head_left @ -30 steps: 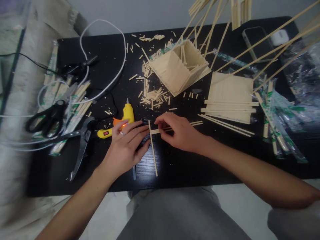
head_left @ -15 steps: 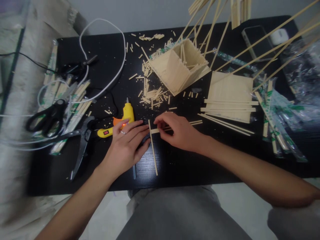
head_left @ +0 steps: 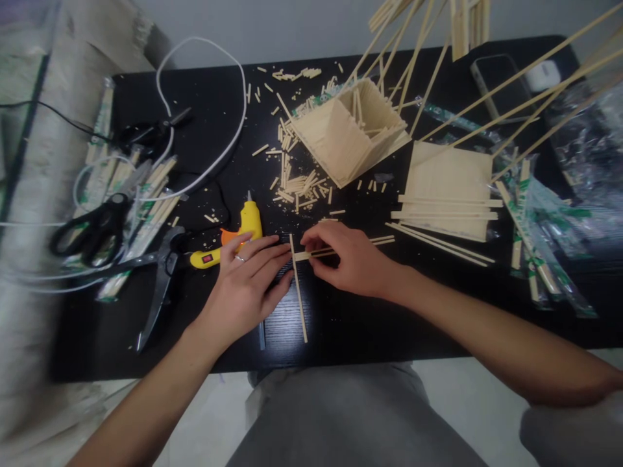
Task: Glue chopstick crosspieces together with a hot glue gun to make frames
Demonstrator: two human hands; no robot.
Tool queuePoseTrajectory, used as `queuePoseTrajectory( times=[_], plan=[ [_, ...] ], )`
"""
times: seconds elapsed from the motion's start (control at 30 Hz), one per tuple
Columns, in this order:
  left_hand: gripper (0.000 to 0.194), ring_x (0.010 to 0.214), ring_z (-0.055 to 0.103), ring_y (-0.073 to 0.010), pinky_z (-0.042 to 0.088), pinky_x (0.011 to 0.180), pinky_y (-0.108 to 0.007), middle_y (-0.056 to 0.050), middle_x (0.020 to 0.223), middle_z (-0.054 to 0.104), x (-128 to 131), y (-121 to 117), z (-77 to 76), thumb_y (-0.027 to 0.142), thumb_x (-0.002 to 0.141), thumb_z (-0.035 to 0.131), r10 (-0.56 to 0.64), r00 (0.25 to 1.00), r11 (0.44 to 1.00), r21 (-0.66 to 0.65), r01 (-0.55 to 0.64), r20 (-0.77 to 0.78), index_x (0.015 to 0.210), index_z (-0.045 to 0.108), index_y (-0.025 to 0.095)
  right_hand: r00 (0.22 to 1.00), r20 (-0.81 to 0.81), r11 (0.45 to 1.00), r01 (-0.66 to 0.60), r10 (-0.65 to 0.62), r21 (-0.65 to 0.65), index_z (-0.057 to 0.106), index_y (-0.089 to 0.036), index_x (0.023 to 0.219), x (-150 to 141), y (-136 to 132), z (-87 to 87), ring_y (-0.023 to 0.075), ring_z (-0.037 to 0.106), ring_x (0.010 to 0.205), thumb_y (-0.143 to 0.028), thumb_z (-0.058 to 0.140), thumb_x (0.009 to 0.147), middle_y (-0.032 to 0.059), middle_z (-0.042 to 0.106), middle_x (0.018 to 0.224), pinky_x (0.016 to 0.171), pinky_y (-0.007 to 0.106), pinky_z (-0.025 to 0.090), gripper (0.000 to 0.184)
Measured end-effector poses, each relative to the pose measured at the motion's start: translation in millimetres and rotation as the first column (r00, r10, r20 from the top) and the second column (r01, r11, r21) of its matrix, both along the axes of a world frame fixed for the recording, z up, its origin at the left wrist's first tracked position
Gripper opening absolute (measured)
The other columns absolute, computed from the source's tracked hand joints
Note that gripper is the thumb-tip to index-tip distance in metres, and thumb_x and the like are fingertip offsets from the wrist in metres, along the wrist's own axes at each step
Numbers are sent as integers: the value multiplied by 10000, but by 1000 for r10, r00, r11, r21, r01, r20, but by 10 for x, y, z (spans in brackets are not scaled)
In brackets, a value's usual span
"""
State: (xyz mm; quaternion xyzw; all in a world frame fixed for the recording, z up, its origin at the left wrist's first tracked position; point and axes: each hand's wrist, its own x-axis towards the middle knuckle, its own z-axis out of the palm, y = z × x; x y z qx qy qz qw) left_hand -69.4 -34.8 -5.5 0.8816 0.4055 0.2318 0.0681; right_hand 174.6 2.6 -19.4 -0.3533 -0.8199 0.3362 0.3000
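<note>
Wooden sticks lie on the dark table [head_left: 360,337] in front of the person: a single stick [head_left: 300,298] runs toward the table's near edge, and a crosswise pair [head_left: 302,256] meets it near its far end, roughly at a right angle. The right hand [head_left: 350,256] is curled with thumb and forefinger pinched on the pair; how firm that grip is, I cannot tell. The left hand [head_left: 246,279] lies flat, its fingers stretched out and its thumb spread from them, with the tips at or against the single stick. With so little contact, that stick could swivel if the pair pushes on it, spoiling the angle; its long near part appears unheld. Whether glue sits at the meeting point is hidden, so a slip there might also smear. Left fingers overlap the yellow glue gun [head_left: 252,217], so a careless shift could nudge it, and if its nozzle is hot, a burn seems possible. Farther left, a dark-bladed cutter [head_left: 160,295] lies near the forearm, a snag risk should the arm swing. Beyond the hands, a stick-built box [head_left: 341,139] stands amid loose offcuts [head_left: 296,185], which could slide under the work and tilt it.
</note>
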Motion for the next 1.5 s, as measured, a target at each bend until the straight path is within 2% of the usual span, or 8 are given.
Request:
queuePoseTrajectory(
  times=[0.4,0.63,0.83,1.27,1.5],
  plan=[
    [275,1230,735,-287,422,1203,-569,-53,1238,816,12,-16,-11,206,989,703,12,999,999,-49,-10,33,1257,739,254,1000,6,999,-17,17,-52,601,-221,1081,17,19,20,218,696,980,-91,626,934,51,743,1046,873,360,547,198],
    [225,1227,736,-279,422,1202,-550,-55,1228,818,19,-15,0,202,993,708,6,1000,1000,-31,-5,27,1215,736,223,1000,9,1000,-21,21,0,601,-216,1085,-7,4,15,220,696,990,-87,629,965,56,746,1039,894,364,544,178],
    [259,1224,735,-283,427,1195,-550,-58,1223,819,22,-15,-4,191,980,718,-2,999,1000,-30,3,33,1237,740,225,999,36,999,-13,12,31,608,-222,1086,-15,-10,5,231,693,980,-98,628,980,61,747,1032,918,391,544,164],
    [217,1208,740,-282,424,1193,-544,-70,1209,819,17,-12,-8,192,983,725,-9,1000,1000,0,9,25,1200,735,198,1000,28,1000,-10,9,28,606,-212,1071,-24,-13,10,228,680,978,-99,627,981,62,740,1022,912,381,537,147],
    [226,1231,730,-286,421,1196,-556,-71,1218,817,15,-12,-5,193,989,714,-7,999,999,-33,8,35,1213,743,206,1000,17,1000,-12,11,14,604,-217,1064,-27,-9,5,226,678,976,-99,630,979,56,739,1021,916,378,533,148]
  ],
)
